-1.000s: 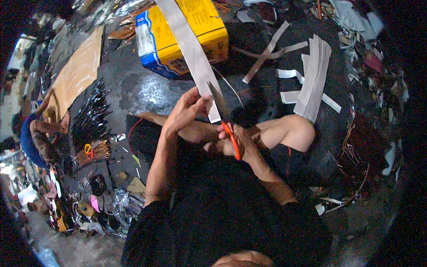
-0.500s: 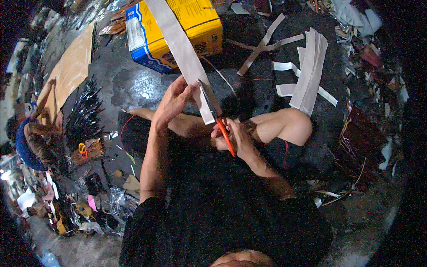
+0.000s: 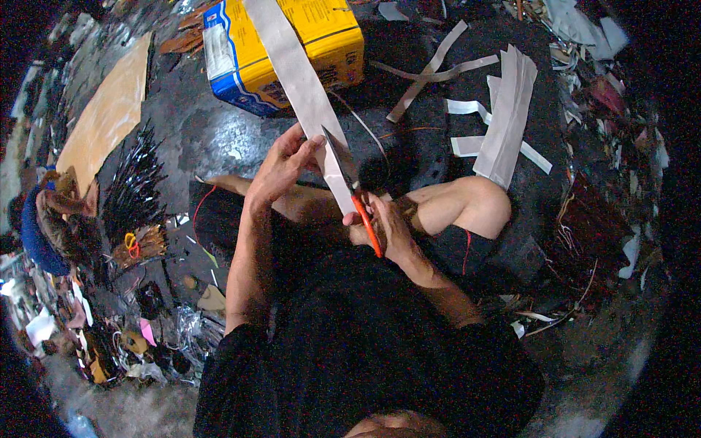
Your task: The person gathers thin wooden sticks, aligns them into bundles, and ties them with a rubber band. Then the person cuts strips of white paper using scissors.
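Observation:
A long pale grey strip (image 3: 296, 69) runs from the top of the view down over a yellow and blue box (image 3: 325, 44) to my lap. My left hand (image 3: 286, 162) pinches the strip near its lower end, thumb on top. In my right hand (image 3: 387, 226) are orange-handled scissors (image 3: 366, 219), fingers wrapped round the handles. Their dark blades lie along the right edge of the strip, pointing away from me, the tip close to my left thumb. Whether the blades are parted is hard to make out. The strip's lower end reaches the scissors' pivot.
A stack of grey strips (image 3: 507, 120) lies beyond my right knee, with white pieces under it. Two narrow strips (image 3: 431, 73) cross on the dark floor. At left, another person (image 3: 55, 219) bends beside a tan sheet (image 3: 109, 109) and dark bristly strands (image 3: 137, 179). Scraps line both sides.
The strip's lower end has come slightly nearer to me along the scissors. Both hands keep their grip and have hardly moved. The person at left has shifted an arm.

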